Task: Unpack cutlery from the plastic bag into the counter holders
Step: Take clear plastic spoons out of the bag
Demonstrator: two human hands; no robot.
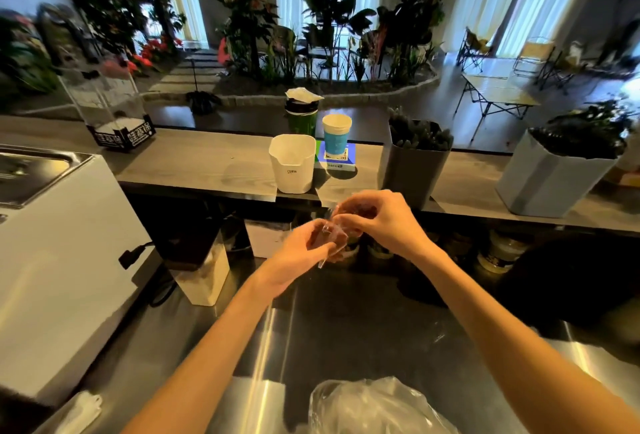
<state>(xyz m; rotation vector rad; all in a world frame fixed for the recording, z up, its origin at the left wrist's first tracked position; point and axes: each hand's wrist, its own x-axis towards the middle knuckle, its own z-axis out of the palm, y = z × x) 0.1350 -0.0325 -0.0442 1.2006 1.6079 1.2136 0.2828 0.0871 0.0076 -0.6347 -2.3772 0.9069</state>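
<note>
Both hands, left hand [309,243] and right hand [375,217], pinch a clear packet [333,231] just below and right of the white holder [293,163]; its contents are indiscernible.

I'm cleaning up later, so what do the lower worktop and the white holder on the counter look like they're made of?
Lower worktop: probably stainless steel, brushed, with streaky bright reflections. White holder: likely matte plastic, given its smooth, even walls and small printed mark.
</note>
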